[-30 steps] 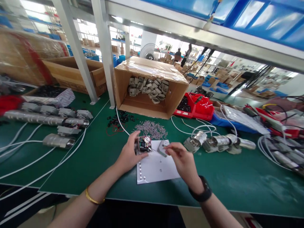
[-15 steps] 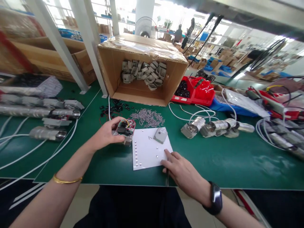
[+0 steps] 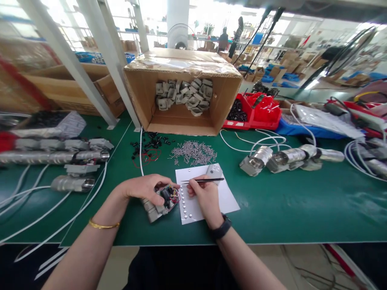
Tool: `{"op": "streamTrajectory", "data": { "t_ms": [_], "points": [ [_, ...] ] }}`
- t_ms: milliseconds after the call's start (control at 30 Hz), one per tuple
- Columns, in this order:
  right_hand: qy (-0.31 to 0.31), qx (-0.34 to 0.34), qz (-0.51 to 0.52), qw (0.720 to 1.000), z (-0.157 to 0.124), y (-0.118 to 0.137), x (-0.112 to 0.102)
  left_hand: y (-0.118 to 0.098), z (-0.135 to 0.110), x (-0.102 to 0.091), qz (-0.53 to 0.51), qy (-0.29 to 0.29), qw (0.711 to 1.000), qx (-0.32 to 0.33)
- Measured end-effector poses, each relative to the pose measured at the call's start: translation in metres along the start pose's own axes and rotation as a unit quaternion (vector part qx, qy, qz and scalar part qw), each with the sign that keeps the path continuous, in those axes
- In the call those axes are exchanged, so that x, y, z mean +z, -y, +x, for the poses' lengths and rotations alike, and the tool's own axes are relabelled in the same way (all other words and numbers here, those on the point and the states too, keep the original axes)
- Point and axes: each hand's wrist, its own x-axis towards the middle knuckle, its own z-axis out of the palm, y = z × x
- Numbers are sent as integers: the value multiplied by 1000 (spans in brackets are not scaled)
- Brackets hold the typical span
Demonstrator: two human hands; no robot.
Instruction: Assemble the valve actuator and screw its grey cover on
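Showing its open face upward and to the right, a metal unit is held just left of a white sheet by the left hand, whose thumb and fingers are bent around its sides, partly spread. Its long axis cannot be told for certain, since much is covered. Inside, a dark block is bordered by red, yellow and white wires; the body outside is dull silver-grey. By the right hand, closed in a pinch, a slim black tool is gripped above the sheet — aligned nearly side to side, its thin tip pointed left, near the upper end of a column of small shiny discs. Behind the tool, a grey cover is partly hidden. Farther back, pins are heaped — and beyond them, grey castings are piled inside a cardboard box.
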Motion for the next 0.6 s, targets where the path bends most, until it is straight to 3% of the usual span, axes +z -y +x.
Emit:
{"op": "streamTrajectory", "data": {
  "t_ms": [167, 433, 600],
  "points": [
    [-18, 28, 32, 999, 6, -8, -8, 9, -1, -4, -4, 1, 1000, 5],
    [-28, 54, 124, 990, 2, 13, -35, 22, -3, -8, 13, 10, 1000, 10],
    [-73, 27, 118, 990, -3, 8, -50, 23, -3, -5, -10, 19, 1000, 0]
  ]
}}
